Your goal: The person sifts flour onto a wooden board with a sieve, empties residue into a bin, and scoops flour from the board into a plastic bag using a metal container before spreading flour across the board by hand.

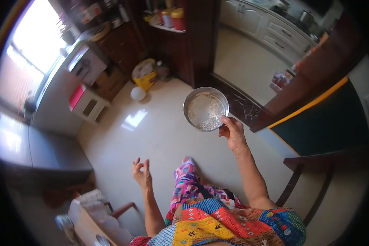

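A: What is the right hand holding?
B: A round metal dish. It is up over the shiny floor, in front of the person. The grip is closed on the side of the dish, at the edge near the arm. The thumb is up on the rim, and the other fingers are bent by the outer side.
A: What is in the dish?
B: Lots of tiny pale bits. Most lie on the side near the right hand and at the bottom edge. They are too small for me to tell what they are.
A: And the left hand?
B: It is well apart from the dish, over the floor. Its grip is open, with the fingers bent up a bit.
A: What else do you see?
B: A white ball is on the floor, near a yellow box with things in it. A pink and white stool is near the window. White cupboards are past the doorway. The person has a bright patchy top and colourful trousers.
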Action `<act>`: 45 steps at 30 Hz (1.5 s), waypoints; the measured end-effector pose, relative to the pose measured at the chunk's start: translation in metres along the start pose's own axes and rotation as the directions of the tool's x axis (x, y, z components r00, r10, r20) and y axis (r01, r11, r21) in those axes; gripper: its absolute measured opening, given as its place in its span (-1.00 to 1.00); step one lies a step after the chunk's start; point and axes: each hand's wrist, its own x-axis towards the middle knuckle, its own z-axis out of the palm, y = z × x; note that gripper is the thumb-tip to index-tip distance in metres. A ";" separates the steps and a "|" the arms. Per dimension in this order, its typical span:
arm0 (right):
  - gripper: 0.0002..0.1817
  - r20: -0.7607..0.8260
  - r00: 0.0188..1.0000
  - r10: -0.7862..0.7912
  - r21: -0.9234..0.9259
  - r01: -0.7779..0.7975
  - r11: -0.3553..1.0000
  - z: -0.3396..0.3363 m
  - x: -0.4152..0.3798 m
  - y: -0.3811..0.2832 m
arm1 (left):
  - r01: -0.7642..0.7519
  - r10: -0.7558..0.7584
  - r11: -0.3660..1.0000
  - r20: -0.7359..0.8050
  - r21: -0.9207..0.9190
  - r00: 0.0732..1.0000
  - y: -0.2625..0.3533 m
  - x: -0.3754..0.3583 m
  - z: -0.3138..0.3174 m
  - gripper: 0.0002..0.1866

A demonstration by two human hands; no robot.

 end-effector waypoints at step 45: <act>-0.53 0.070 0.980 0.185 -0.253 -0.162 0.954 -0.189 1.031 -0.327 | 0.326 -0.327 0.944 0.266 0.048 0.907 0.509 0.437 0.688 -0.49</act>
